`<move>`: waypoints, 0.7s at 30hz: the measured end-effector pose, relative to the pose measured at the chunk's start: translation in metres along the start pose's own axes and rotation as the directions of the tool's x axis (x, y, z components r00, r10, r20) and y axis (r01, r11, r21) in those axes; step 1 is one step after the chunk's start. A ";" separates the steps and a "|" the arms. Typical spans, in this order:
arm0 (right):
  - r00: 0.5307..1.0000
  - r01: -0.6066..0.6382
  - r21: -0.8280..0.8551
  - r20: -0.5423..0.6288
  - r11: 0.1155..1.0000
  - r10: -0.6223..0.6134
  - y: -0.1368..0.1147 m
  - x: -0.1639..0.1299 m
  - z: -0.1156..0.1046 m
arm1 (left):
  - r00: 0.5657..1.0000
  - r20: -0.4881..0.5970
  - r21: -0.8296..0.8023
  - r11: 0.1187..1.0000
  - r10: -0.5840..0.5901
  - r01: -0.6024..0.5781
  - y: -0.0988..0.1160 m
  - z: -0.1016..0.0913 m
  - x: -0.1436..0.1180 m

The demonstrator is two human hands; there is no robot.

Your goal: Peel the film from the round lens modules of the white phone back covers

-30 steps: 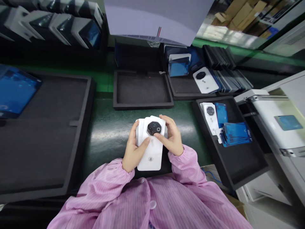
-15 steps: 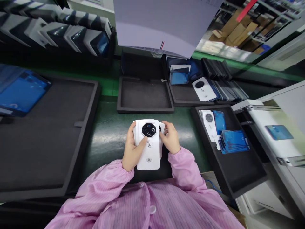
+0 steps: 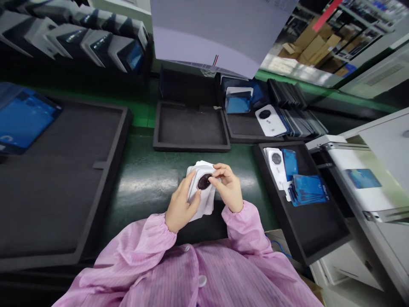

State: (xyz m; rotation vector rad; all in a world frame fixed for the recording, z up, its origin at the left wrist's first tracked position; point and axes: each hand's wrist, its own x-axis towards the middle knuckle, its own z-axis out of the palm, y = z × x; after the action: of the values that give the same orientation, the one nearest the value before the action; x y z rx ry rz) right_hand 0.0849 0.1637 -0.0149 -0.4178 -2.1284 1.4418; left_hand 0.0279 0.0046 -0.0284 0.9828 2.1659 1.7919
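In front of my body is a small fanned stack of white phone back covers (image 3: 207, 200), its sheets out of line at top and bottom. The uppermost one is tilted and carries a dark camera window near its top. My left hand (image 3: 180, 204) grips the stack along its left side, thumb on the front face. At the upper right, my right hand (image 3: 229, 188) pinches the top cover, its thumb and fingers at the edge of the camera window. Part of the covers is hidden behind my fingers.
A black foam tray (image 3: 191, 147) stands ahead, and a larger one (image 3: 105, 179) lies left with blue-filmed panels. On the right, another tray (image 3: 319, 230) holds white covers (image 3: 277, 170) and blue film pieces (image 3: 308, 187). Panels stand in rows behind, below a hanging sheet (image 3: 204, 34).
The top cover has turned from upright and face-on to tilted, and the stack is fanned differently. My right hand has moved from the stack's edge onto the top cover near its camera window.
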 end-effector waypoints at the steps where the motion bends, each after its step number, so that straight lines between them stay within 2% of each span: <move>1: 1.000 0.008 -0.013 0.001 1.000 -0.008 -0.001 0.000 0.000 | 1.000 0.004 -0.008 1.000 -0.010 0.010 0.000 0.000 0.000; 2: 0.999 0.041 -0.060 -0.015 0.997 -0.042 -0.002 -0.001 0.000 | 0.999 0.005 -0.028 0.999 -0.039 0.039 0.000 0.000 0.001; 4: 0.977 0.194 -0.210 -0.047 0.958 -0.209 -0.006 -0.003 0.002 | 0.993 -0.012 -0.092 0.989 -0.120 0.118 0.000 -0.001 0.003; 6: 0.904 0.409 -0.298 0.007 0.863 -0.427 -0.009 -0.007 0.005 | 0.983 -0.046 -0.160 0.973 -0.178 0.169 0.000 -0.003 0.006; 8: 0.805 0.592 -0.236 0.123 0.771 -0.581 -0.010 -0.011 0.010 | 0.976 -0.081 -0.203 0.962 -0.202 0.183 0.000 -0.005 0.009; 9: 0.766 0.643 -0.179 0.163 0.744 -0.622 -0.009 -0.013 0.012 | 0.974 -0.091 -0.217 0.959 -0.208 0.184 -0.001 -0.006 0.010; 11: 0.730 0.680 -0.089 0.174 0.728 -0.661 -0.007 -0.016 0.016 | 0.972 -0.087 -0.247 0.950 -0.218 0.191 -0.002 -0.007 0.011; 13: 0.726 0.684 -0.041 0.137 0.728 -0.674 -0.006 -0.017 0.017 | 0.970 -0.081 -0.281 0.939 -0.228 0.198 -0.003 -0.008 0.011; 21: 0.682 0.732 0.000 0.012 0.682 -0.731 -0.009 -0.014 0.019 | 0.959 -0.052 -0.411 0.882 -0.278 0.233 -0.003 -0.005 0.007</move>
State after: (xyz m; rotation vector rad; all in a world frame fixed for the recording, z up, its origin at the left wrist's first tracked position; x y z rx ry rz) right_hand 0.0861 0.1386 -0.0157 0.4317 -1.9448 0.9450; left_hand 0.0190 0.0046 -0.0281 0.4880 1.7668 2.0740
